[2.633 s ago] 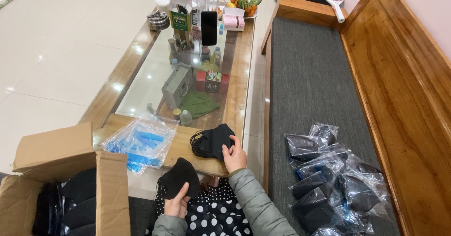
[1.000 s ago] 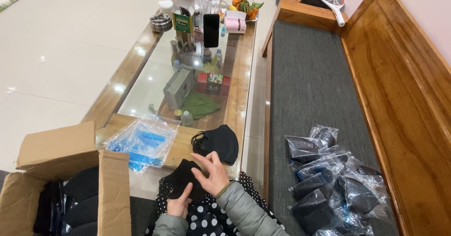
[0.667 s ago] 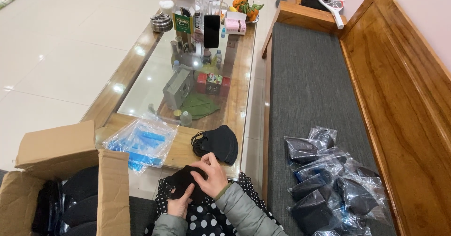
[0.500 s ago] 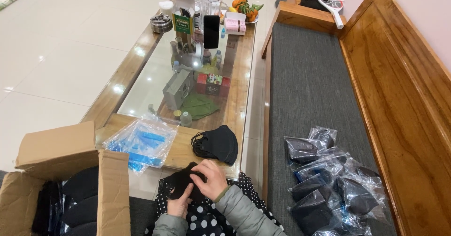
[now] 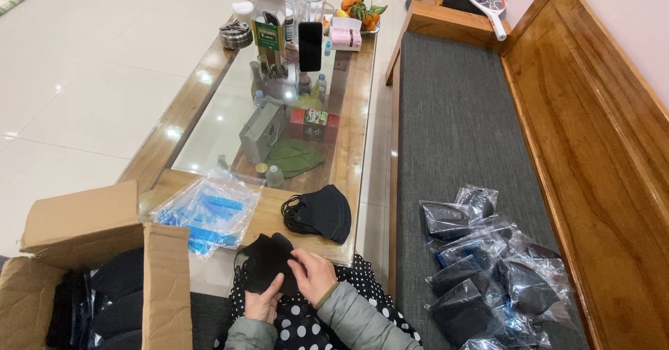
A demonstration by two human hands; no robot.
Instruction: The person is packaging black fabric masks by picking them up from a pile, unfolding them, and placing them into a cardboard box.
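Head view: both hands low centre, over the lap, just off the near table edge. Left hand grips the lower edge of a small black mask stack, fingers curled under, thumb on top. Right hand sits at 3 o'clock of the stack, fingertips pressed down on its top face, pinching it against the left. So the stack is between the two grips, mostly at 12 o'clock of the left hand and 9 o'clock of the right.

Second pile of black masks lies on the table at 12 o'clock of the right hand, near, not touched. Clear blue-printed bags on the table at 10 o'clock of the hands. Open cardboard box with dark packs at 9 o'clock, on the floor. Bagged masks heaped on the bench cushion at 3 o'clock, well apart. Phone upright at the far table end, among bottles.
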